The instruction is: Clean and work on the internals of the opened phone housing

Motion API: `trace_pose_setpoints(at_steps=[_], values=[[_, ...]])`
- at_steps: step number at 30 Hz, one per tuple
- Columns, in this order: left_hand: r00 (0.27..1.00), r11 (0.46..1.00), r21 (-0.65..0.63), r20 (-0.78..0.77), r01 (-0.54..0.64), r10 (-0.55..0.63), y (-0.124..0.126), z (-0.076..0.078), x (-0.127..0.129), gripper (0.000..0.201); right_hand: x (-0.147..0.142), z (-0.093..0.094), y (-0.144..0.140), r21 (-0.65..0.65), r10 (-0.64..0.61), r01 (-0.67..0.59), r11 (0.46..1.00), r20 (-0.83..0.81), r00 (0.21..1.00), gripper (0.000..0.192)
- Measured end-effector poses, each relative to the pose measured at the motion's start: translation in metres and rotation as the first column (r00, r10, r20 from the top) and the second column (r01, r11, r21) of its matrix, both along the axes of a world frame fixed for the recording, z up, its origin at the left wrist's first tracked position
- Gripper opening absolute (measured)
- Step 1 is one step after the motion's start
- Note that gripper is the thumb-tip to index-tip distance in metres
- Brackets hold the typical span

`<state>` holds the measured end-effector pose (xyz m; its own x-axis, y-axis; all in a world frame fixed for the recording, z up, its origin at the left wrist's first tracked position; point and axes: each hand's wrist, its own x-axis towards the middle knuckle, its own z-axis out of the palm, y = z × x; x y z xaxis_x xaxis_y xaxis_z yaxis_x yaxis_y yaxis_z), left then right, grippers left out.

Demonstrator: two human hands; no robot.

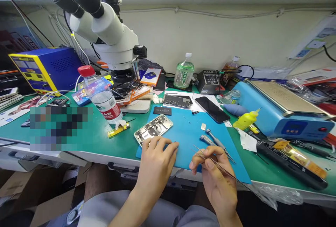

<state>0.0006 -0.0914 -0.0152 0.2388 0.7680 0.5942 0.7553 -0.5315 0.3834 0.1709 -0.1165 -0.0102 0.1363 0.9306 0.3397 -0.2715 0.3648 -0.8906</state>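
Observation:
An opened phone housing [153, 129] lies on the blue mat [189, 132], its insides facing up. My left hand [154, 164] rests at the mat's near edge, fingertips just below the housing, holding nothing that I can see. My right hand [217, 181] is closed on thin metal tweezers [207, 157], whose tips point left over the mat. Two screwdrivers [216, 143] lie on the mat just beyond my right hand. A small black part [162, 110] sits at the mat's far edge.
A microscope [110, 27] looms at the back left, with a water bottle [102, 96] beside it. A black phone [212, 109], a yellow squeeze bottle [245, 119], a blue heating machine [283, 113] and a black tool [288, 162] fill the right side. A green bottle [184, 71] stands at the back.

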Motion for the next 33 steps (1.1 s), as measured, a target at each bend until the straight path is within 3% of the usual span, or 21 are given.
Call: trace_pose_setpoints(at_steps=[5,10,16,22,25,29,33], values=[[0.992,1.0,-0.016,0.122,-0.009,0.011,-0.005,0.004,-0.005,0.019,0.001,-0.002,0.0,0.015,-0.015,0.016,1.0,-0.037,0.999,0.014],[0.952,0.993,0.023,0.282,0.12,-0.121,-0.008,0.017,-0.01,0.025,0.0,-0.001,-0.003,-0.023,0.008,-0.009,1.0,-0.029,1.0,0.016],[0.97,0.973,0.159,0.151,0.166,-0.191,-0.011,0.027,-0.009,0.009,0.002,-0.003,-0.017,-0.131,0.073,-0.07,0.989,0.024,0.997,0.021],[0.968,0.948,0.215,0.039,0.236,-0.25,-0.017,0.029,-0.013,0.018,0.007,-0.002,-0.034,-0.206,0.073,-0.06,0.977,0.052,0.996,0.03],[0.967,0.941,0.239,0.03,0.238,-0.253,-0.018,0.035,-0.022,0.019,0.017,0.001,-0.038,-0.205,0.007,0.007,0.979,0.065,0.998,0.03],[0.958,0.957,0.185,0.144,0.222,-0.25,-0.019,0.042,-0.047,0.02,0.042,0.008,-0.037,-0.133,-0.177,0.19,0.973,0.098,0.979,0.027],[0.961,0.957,0.186,0.123,0.224,-0.249,-0.024,0.031,-0.081,0.034,0.066,0.014,-0.035,-0.109,-0.275,0.309,0.945,0.25,0.928,0.018]])
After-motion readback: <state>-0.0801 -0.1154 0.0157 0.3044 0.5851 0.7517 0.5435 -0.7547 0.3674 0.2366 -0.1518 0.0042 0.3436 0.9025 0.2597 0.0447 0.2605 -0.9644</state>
